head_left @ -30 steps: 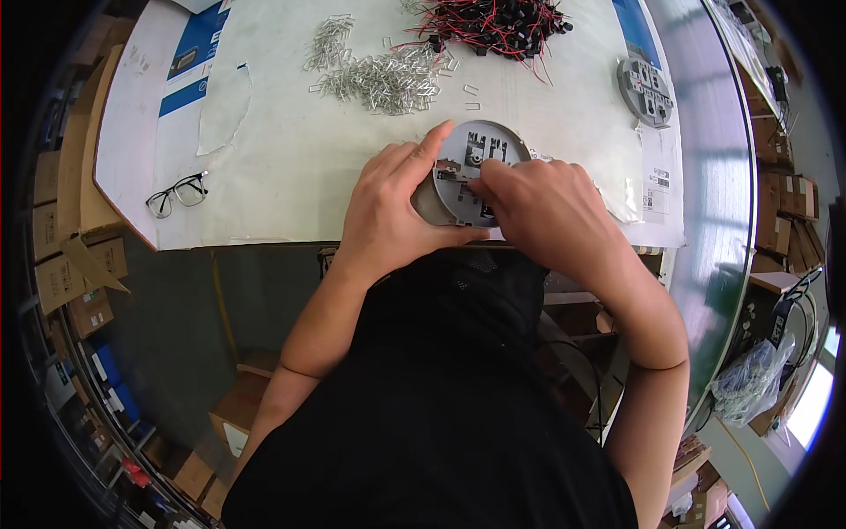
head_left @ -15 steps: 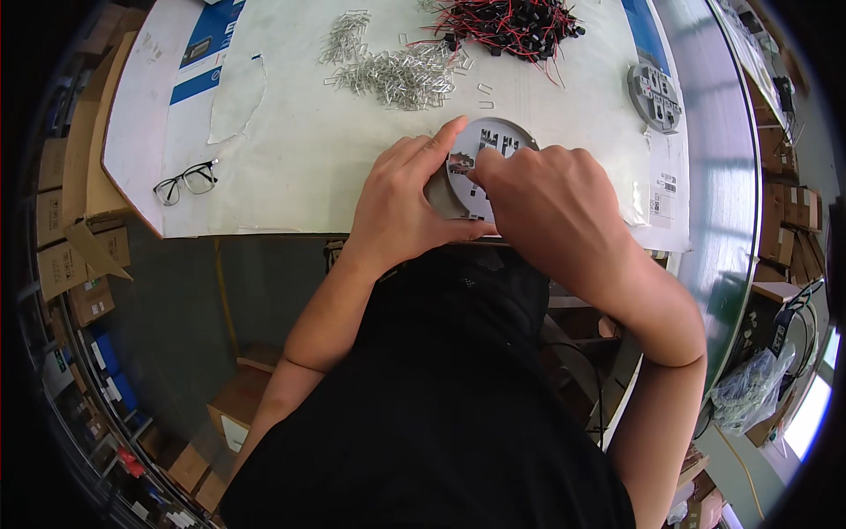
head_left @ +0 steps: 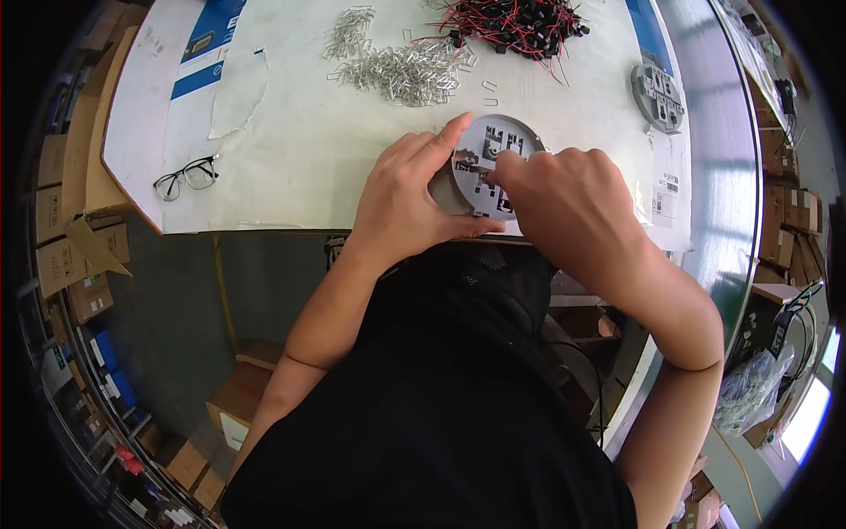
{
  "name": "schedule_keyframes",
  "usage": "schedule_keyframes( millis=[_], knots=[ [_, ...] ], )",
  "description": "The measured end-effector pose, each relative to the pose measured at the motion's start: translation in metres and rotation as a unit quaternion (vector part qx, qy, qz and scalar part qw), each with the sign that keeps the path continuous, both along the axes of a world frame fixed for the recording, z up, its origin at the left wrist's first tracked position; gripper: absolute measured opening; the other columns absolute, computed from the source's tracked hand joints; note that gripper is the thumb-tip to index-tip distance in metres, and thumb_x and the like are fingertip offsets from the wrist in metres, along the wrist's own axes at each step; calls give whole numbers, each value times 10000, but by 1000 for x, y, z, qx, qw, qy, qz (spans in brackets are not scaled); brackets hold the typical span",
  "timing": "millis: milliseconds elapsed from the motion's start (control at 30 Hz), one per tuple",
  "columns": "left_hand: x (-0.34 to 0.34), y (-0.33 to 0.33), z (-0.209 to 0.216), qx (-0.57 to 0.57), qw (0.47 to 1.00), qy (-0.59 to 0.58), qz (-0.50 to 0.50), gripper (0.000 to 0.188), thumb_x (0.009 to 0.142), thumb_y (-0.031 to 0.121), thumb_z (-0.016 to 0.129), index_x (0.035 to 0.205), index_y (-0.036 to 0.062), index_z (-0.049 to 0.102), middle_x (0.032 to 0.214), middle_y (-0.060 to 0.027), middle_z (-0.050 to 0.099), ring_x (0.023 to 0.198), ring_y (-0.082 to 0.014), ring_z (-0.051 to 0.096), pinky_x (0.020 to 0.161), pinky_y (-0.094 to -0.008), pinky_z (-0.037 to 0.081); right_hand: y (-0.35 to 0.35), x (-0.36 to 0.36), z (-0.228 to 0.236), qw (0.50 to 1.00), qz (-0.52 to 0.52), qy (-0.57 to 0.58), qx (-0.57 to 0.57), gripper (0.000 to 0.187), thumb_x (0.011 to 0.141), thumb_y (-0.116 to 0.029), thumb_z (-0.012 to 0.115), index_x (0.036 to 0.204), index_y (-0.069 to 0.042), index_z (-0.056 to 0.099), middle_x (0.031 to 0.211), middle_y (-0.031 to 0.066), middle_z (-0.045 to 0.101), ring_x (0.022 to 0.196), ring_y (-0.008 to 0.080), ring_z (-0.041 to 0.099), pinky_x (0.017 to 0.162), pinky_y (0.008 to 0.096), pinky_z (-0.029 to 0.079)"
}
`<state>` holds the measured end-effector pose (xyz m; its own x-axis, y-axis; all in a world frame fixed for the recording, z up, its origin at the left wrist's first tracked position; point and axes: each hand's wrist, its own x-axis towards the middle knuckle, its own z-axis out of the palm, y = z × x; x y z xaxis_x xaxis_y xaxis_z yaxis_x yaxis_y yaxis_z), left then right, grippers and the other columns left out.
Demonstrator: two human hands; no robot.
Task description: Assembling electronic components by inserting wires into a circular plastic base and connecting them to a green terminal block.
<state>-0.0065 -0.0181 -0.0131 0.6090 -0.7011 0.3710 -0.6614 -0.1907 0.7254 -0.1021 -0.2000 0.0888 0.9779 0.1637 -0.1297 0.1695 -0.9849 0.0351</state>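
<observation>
A round grey plastic base (head_left: 493, 132) with dark slots and metal contacts inside stands tilted at the table's near edge. My left hand (head_left: 397, 198) grips it by its left side, index finger at the upper rim and thumb at the lower. Over its face, my right hand (head_left: 573, 198) is closed, thumb and index finger pinched together near the middle contacts. Anything between those fingertips is too small or hidden to make out. Beyond the base lies a heap of U-shaped metal pins (head_left: 410, 78), with a few strays close by.
Black parts with red wires (head_left: 520, 25) are piled at the far side of the table (head_left: 291, 185). A second round grey base (head_left: 657, 99) rests at the right. Eyeglasses (head_left: 187, 178) lie near the left edge. Cardboard boxes (head_left: 84, 264) stand left of the table.
My right hand has shifted slightly to the right and more of the base's contacts show. The left hand keeps its hold on the rim.
</observation>
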Motion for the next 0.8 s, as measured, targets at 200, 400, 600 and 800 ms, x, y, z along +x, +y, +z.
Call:
schedule_keyframes(
  millis=[200, 400, 600, 800],
  knots=[
    [-1, -1, 2, 8, 1000, 2, -1, 1142, 589, 509, 994, 1532, 50, 542, 994, -121, 682, 926, -315, 661, 888, -440, 541, -2, -7, -7, 996, -50, -20, 69, 103, 985, -152, 654, 913, -79, 648, 669, 115, 684, 614, 317, 719, 535, 438, 534],
    [4, -4, 5, 9, 1000, 1, -1, 1145, 580, 475, 1004, 1533, 43, 539, 978, -115, 676, 919, -314, 657, 884, -440, 540, -1, -4, -18, 998, -39, -34, 41, 133, 1006, -186, 658, 926, -80, 642, 665, 119, 670, 615, 317, 718, 517, 437, 528],
    [3, -2, 5, 16, 1000, -2, -3, 1144, 585, 463, 1004, 1539, 43, 533, 982, -116, 679, 925, -317, 658, 889, -442, 537, 2, -7, -19, 998, -50, -13, 40, 132, 1015, -186, 651, 932, -83, 644, 683, 121, 680, 614, 318, 717, 511, 434, 524],
    [0, 8, 21, 53, 999, 6, -7, 1057, 611, 317, 1031, 1519, 34, 571, 1135, -140, 719, 1030, -286, 675, 946, -403, 562, -3, -7, -22, 996, -53, -7, 67, 111, 902, -179, 707, 908, -92, 637, 725, 93, 706, 671, 288, 743, 577, 391, 566]
  ],
)
